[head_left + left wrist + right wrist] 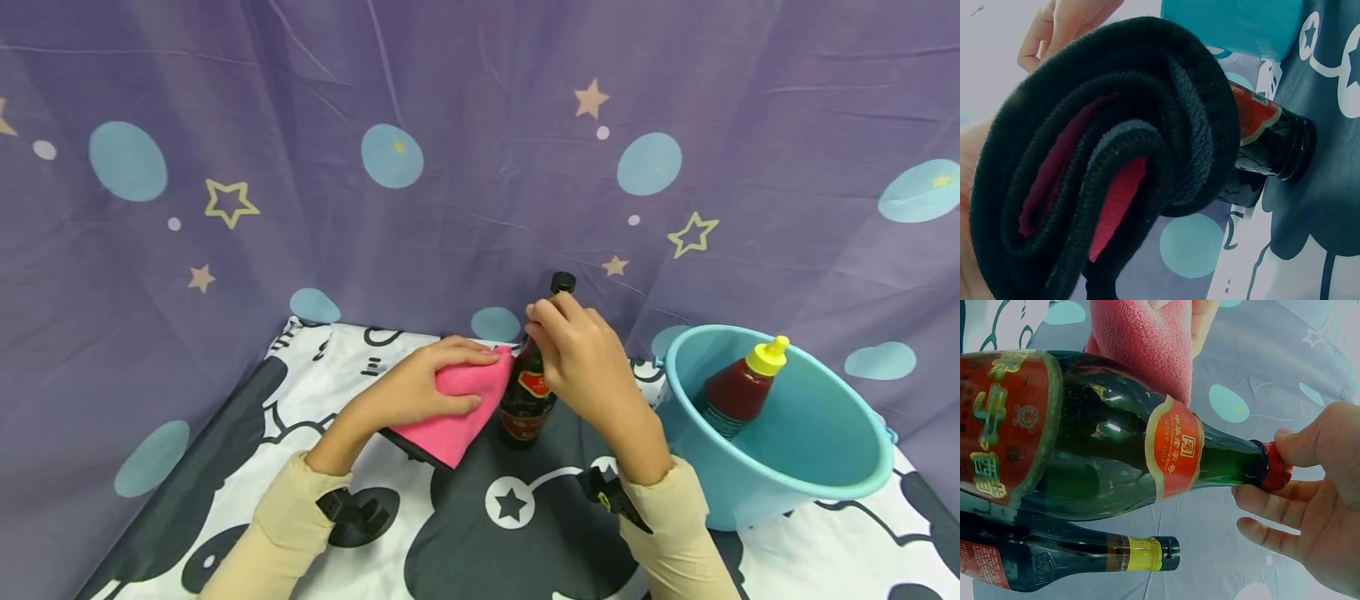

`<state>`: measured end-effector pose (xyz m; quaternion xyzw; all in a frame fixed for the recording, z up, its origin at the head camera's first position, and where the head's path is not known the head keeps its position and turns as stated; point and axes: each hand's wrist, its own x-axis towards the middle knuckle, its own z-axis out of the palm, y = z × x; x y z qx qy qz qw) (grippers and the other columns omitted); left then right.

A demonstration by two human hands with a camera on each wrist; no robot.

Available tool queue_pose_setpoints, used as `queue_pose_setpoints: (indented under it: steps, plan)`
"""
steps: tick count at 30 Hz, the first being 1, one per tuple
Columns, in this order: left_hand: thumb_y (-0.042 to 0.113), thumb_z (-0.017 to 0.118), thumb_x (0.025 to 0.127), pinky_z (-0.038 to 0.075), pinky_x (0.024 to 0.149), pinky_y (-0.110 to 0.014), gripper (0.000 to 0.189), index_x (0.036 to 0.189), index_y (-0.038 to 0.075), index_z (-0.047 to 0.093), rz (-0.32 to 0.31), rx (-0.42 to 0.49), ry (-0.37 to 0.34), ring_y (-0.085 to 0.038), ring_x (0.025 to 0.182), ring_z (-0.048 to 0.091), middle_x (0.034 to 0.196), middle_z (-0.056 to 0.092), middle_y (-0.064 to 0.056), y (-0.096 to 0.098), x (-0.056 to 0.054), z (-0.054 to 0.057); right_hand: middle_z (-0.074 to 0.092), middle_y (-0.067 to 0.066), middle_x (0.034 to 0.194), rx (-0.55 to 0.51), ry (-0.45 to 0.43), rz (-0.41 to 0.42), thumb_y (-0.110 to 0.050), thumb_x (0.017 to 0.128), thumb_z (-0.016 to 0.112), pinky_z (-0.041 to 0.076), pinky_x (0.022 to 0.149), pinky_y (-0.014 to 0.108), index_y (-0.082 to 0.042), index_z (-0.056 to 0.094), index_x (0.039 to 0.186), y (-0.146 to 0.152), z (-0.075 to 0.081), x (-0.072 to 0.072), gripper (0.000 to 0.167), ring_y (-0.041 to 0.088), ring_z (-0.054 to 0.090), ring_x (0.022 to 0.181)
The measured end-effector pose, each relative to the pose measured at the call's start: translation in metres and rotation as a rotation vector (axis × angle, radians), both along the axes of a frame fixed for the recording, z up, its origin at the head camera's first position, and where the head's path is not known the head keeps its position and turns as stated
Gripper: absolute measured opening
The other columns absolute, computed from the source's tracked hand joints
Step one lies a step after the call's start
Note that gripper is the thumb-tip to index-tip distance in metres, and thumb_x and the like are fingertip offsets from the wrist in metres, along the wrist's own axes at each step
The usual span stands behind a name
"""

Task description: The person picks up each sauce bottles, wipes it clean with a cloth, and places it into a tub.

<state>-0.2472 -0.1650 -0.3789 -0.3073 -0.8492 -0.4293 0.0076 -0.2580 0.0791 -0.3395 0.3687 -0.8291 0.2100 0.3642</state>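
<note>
The right hand (pixel 585 358) pinches a green bottle (pixel 1104 440) by its red cap (pixel 1277 467). The left hand (pixel 412 383) curls its fingers (pixel 468 357) round a pink cloth (pixel 487 387). A dark bottle (pixel 1069 553) stands past the right fingers (pixel 545 315).

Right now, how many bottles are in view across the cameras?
3: a red-capped bottle pinched by the right hand, a black-capped bottle beside it, and a yellow-capped bottle tilted inside the blue bucket. Others may be hidden.

Cloth (pixel 467 422) common to all views

Glare spots the green bottle (pixel 1110 440); the left wrist view seems hazy.
</note>
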Motion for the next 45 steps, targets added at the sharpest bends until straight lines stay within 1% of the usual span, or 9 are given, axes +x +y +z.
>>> queue_pose_setpoints:
  steps: [6, 14, 20, 26, 30, 34, 40, 45]
  plan:
    - [0.012, 0.081, 0.084, 0.051, 0.098, -0.034, 0.051, 0.134, 0.015, 0.068, -0.001, 0.007, -0.022, -0.020, 0.127, 0.055, 0.141, 0.060, -0.002, 0.0001, -0.0015, -0.0027, 0.061, 0.010, 0.093, -0.003, -0.002, -0.001, -0.009, 0.097, 0.067, 0.049, 0.068, 0.038, -0.003, 0.068, 0.108, 0.0003, -0.0013, 0.0001, 0.012, 0.025, 0.054, 0.069]
    - [0.014, 0.080, 0.085, 0.051, 0.099, -0.036, 0.050, 0.134, 0.016, 0.068, -0.007, -0.014, -0.052, -0.020, 0.127, 0.055, 0.141, 0.060, -0.003, -0.0018, 0.0014, -0.0055, 0.061, 0.010, 0.093, -0.002, -0.014, 0.003, -0.010, 0.097, 0.067, 0.049, 0.068, 0.037, -0.004, 0.068, 0.108, 0.0005, -0.0042, 0.0026, 0.013, 0.024, 0.054, 0.070]
    - [0.014, 0.080, 0.085, 0.049, 0.103, -0.038, 0.051, 0.135, 0.016, 0.068, -0.005, -0.027, -0.041, -0.021, 0.131, 0.054, 0.143, 0.059, -0.003, -0.0051, 0.0009, -0.0069, 0.061, 0.009, 0.094, 0.004, -0.008, 0.010, -0.010, 0.097, 0.067, 0.047, 0.066, 0.036, -0.004, 0.069, 0.110, -0.0007, -0.0034, 0.0020, 0.014, 0.023, 0.052, 0.069]
    - [0.017, 0.080, 0.087, 0.049, 0.100, -0.035, 0.052, 0.138, 0.018, 0.066, 0.010, -0.051, -0.045, -0.022, 0.133, 0.055, 0.146, 0.058, -0.004, -0.0088, 0.0022, -0.0063, 0.061, 0.010, 0.093, 0.003, 0.001, 0.020, -0.009, 0.096, 0.068, 0.046, 0.065, 0.035, -0.003, 0.069, 0.110, -0.0034, -0.0017, 0.0024, 0.015, 0.023, 0.052, 0.068]
    - [0.017, 0.080, 0.087, 0.047, 0.106, -0.040, 0.053, 0.138, 0.017, 0.066, 0.015, -0.063, -0.033, -0.023, 0.139, 0.051, 0.147, 0.058, -0.004, -0.0091, 0.0013, -0.0076, 0.061, 0.010, 0.093, 0.005, -0.002, 0.022, -0.010, 0.097, 0.068, 0.046, 0.065, 0.035, -0.003, 0.069, 0.110, -0.0040, -0.0014, 0.0021, 0.014, 0.023, 0.052, 0.068]
    - [0.016, 0.079, 0.087, 0.046, 0.109, -0.044, 0.054, 0.139, 0.017, 0.065, 0.013, -0.070, -0.016, -0.024, 0.142, 0.049, 0.149, 0.057, -0.005, -0.0074, 0.0007, -0.0060, 0.061, 0.010, 0.094, 0.003, 0.000, 0.015, -0.009, 0.097, 0.068, 0.047, 0.066, 0.036, -0.003, 0.068, 0.109, -0.0026, -0.0010, 0.0011, 0.014, 0.023, 0.053, 0.069]
    - [0.017, 0.078, 0.087, 0.047, 0.107, -0.043, 0.054, 0.139, 0.019, 0.065, 0.016, -0.076, -0.027, -0.024, 0.141, 0.050, 0.149, 0.057, -0.004, -0.0043, -0.0012, -0.0037, 0.061, 0.009, 0.093, 0.000, -0.003, 0.009, -0.009, 0.098, 0.066, 0.048, 0.069, 0.037, -0.004, 0.068, 0.107, -0.0003, -0.0005, 0.0004, 0.011, 0.022, 0.054, 0.069]
    - [0.017, 0.079, 0.087, 0.047, 0.107, -0.042, 0.054, 0.139, 0.019, 0.065, 0.018, -0.075, -0.036, -0.024, 0.141, 0.050, 0.148, 0.058, -0.003, -0.0044, -0.0026, -0.0046, 0.061, 0.009, 0.094, -0.001, -0.004, 0.010, -0.010, 0.098, 0.066, 0.047, 0.068, 0.037, -0.004, 0.068, 0.109, -0.0001, -0.0001, 0.0002, 0.012, 0.022, 0.053, 0.070]
